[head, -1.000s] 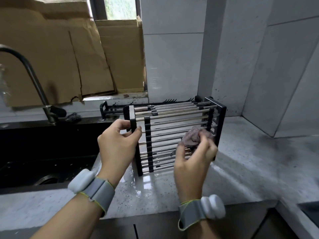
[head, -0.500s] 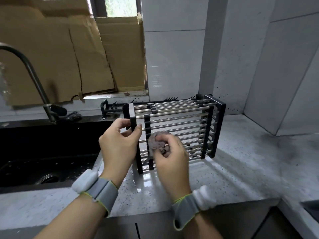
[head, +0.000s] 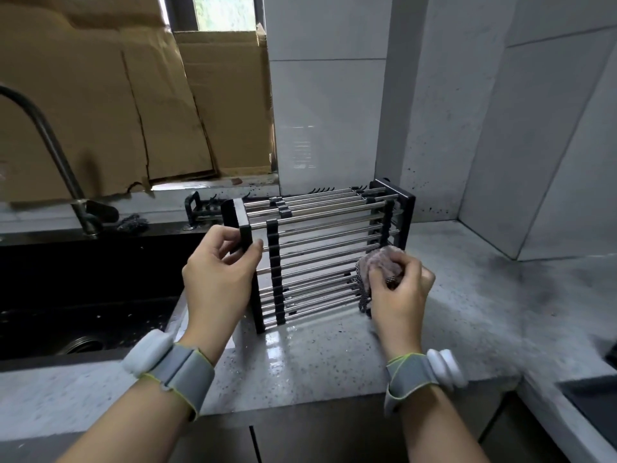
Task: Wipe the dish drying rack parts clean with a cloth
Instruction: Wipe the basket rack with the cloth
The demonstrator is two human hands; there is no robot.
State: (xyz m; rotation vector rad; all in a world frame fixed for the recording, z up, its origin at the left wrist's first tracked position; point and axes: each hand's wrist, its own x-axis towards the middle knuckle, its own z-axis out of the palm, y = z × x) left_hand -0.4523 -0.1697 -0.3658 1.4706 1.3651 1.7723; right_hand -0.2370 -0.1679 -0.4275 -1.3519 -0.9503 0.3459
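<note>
Rack (head: 320,248) stood on edge on the wet counter (head: 467,305), just right of the sink (head: 86,289), both hands on it.

Left hand (head: 218,279) pinches the black end bar at the rack's near left corner, thumb and fingers curled round it; right hand (head: 399,295) grips a bunched grey-pink cloth (head: 379,267), fingers curled round it, pressed against the steel rods at the rack's lower right; rods run level between black end frames, with a black spacer strip close to the left end; a grey band with a white unit sits on each wrist; tap (head: 50,152) rises behind the sink; cardboard (head: 133,95) leans against the window behind.
</note>
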